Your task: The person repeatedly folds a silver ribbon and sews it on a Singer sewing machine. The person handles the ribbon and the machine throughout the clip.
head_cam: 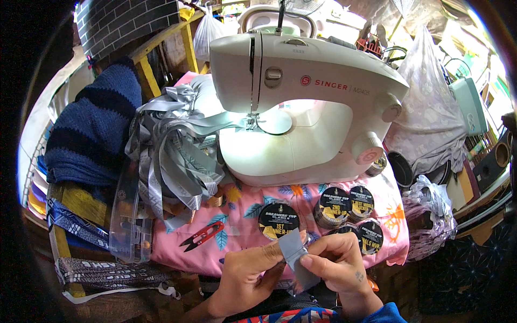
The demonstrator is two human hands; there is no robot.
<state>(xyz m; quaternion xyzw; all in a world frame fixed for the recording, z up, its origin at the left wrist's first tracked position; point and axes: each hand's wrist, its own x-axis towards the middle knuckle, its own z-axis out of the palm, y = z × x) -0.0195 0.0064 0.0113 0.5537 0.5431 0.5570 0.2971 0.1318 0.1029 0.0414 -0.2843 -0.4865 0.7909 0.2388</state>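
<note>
Near the front edge of the pink cloth, my left hand (252, 274) pinches a piece of grey satin ribbon (294, 252) between thumb and finger. My right hand (337, 266) grips the same ribbon from the other side, near a small shiny metal piece (305, 241) at its edge. Just beyond lies a round black medal (278, 218) with printed writing. Red thread snips (202, 236) rest left of it. Behind stands a white Singer sewing machine (299, 72), its lamp lit, with a grey ribbon and a round pale disc (275, 121) at its needle area.
A heap of grey ribbons (173, 137) hangs left of the machine. Stacks of round medals (331, 206) stand at right on the floral pink cloth (238, 202). A clear plastic box (129, 222) and printed lanyards (109, 270) are at left. A plastic bag (432, 214) sits at right.
</note>
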